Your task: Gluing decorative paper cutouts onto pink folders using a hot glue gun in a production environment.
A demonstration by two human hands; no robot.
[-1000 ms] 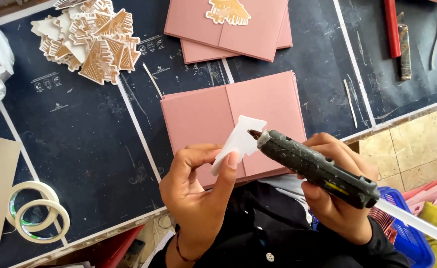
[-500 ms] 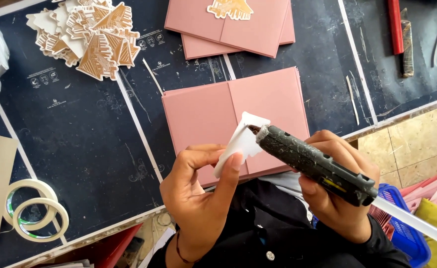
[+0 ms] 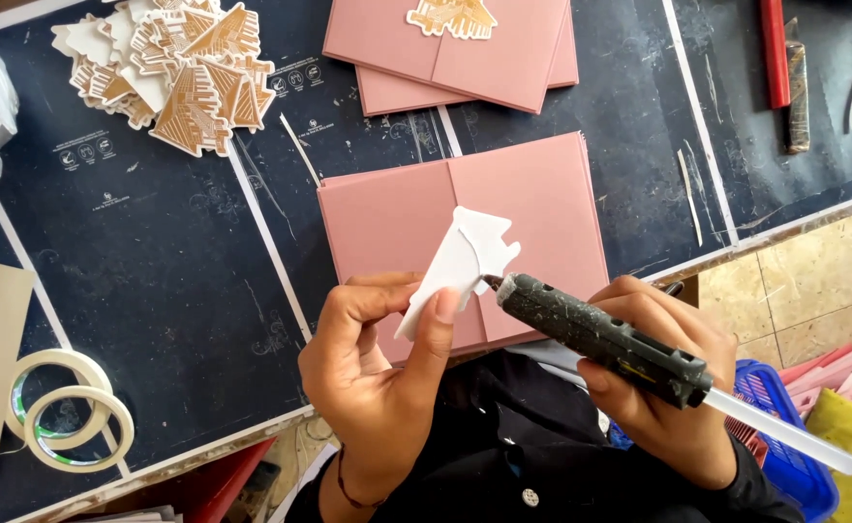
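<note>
Glue gun meets paper cutout

Fingers of the left hand pinch a white cutout above the open pink card. The right hand wraps fully around a dark glue gun, nozzle touching the cutout's lower edge.

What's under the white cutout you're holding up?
A pink card lies on the dark mat below the white cutout. The cutout and left hand hide part of the card.

Dark worktable with pale taped lines, beige tiled floor at right, soft daylight
</note>
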